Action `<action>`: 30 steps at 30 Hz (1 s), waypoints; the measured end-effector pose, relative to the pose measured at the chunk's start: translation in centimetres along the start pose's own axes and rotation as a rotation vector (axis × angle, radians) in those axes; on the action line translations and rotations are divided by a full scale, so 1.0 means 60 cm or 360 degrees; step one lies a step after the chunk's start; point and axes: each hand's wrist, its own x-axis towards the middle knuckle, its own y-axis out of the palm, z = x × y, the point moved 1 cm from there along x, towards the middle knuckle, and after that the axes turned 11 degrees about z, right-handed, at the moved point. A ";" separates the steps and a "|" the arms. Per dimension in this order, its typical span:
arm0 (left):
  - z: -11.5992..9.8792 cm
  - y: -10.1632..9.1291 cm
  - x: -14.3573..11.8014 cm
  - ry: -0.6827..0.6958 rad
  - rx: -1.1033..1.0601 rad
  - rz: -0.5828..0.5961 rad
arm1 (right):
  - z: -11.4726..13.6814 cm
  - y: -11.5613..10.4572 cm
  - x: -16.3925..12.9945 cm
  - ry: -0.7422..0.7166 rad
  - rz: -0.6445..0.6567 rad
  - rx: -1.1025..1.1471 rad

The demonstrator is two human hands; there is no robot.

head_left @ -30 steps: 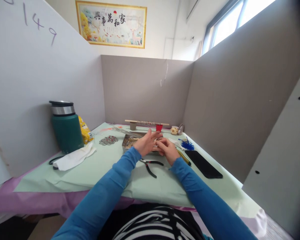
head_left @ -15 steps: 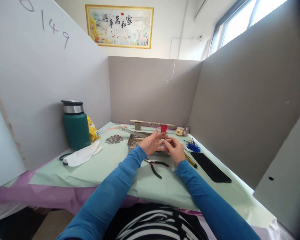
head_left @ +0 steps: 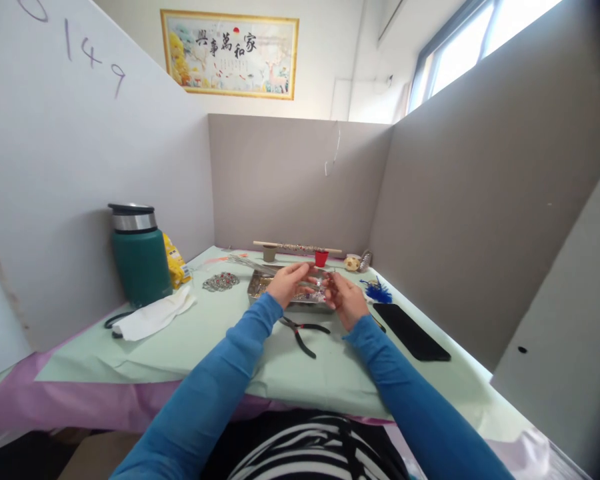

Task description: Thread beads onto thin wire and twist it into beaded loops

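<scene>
My left hand [head_left: 287, 285] and my right hand [head_left: 349, 301] are raised over a shallow metal tray [head_left: 310, 307] of small beads. On my left hand, the thumb and forefinger come together at the tips while the other fingers curl loosely. The fingertips of my right hand are pinched just across from them, with a narrow gap between the hands. Whatever they hold is too small to make out. Pliers [head_left: 304, 339] with black handles lie on the table in front of the tray, their jaws partly behind my left wrist.
Behind the tray, a beaded stick [head_left: 297, 247] rests across an olive cup [head_left: 269, 254] and a red cup [head_left: 321, 259]. Left stand a beaded heap [head_left: 221, 282], a white cloth [head_left: 155, 315] and a green bottle [head_left: 141, 267]. Right lie a blue tassel [head_left: 379, 292] and a black flat slab [head_left: 413, 332].
My hands have drawn apart from nearly touching, and my left fingers have curled in from a more spread pose. The whole view has shifted slightly.
</scene>
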 end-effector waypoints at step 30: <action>0.023 -0.007 0.001 -0.0345 0.0011 0.0172 | -0.005 0.011 -0.011 -0.0032 0.0109 -0.0261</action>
